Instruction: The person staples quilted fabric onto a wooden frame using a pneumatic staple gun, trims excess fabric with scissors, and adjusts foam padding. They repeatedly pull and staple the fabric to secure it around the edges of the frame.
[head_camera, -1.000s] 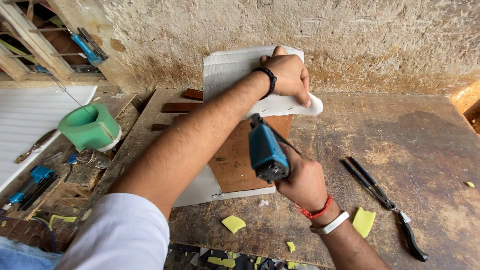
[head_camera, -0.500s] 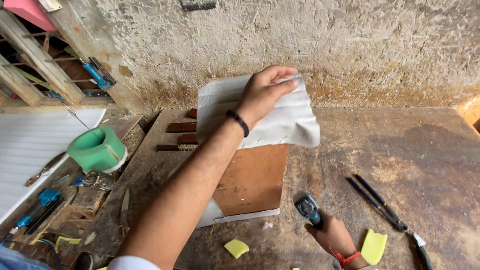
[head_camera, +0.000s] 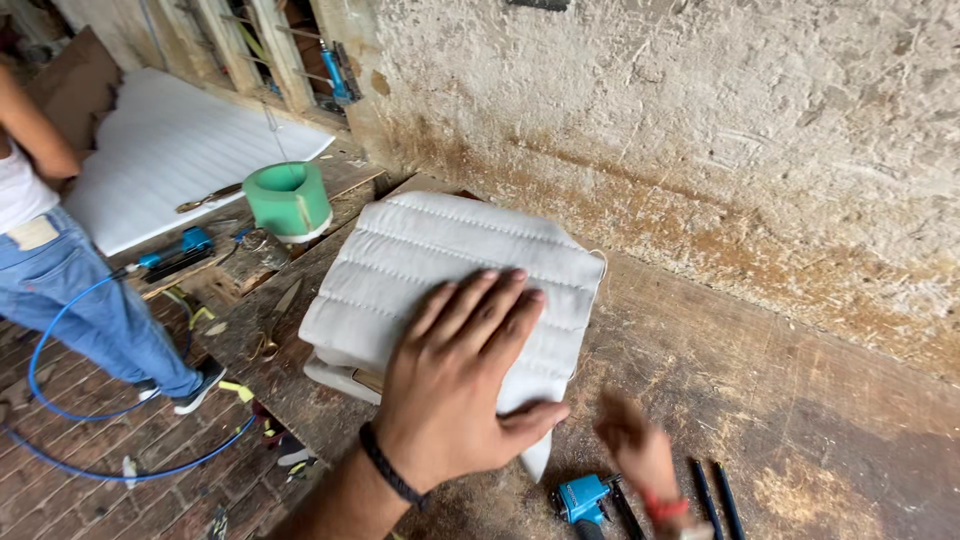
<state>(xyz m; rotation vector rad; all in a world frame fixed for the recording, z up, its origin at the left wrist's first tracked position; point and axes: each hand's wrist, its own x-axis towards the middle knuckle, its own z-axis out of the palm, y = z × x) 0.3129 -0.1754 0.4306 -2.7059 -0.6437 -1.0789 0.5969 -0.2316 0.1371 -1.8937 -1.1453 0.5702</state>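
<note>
Palm flat on white quilted padded cushion panel (head_camera: 450, 275), mid-bench on the worn wooden workbench (head_camera: 800, 400).
My left hand (head_camera: 455, 385) presses it open-fingered, gripping nothing; my right hand (head_camera: 635, 455), at four o'clock, is blurred, so I cannot tell its grip. Soft and light, I judge; best held by its edges.

No packages, labels, signs or screens show anywhere on this workbench.

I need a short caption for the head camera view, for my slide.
Left hand flat on a white quilted cushion on a worn workbench, right hand above a blue tool.
</note>
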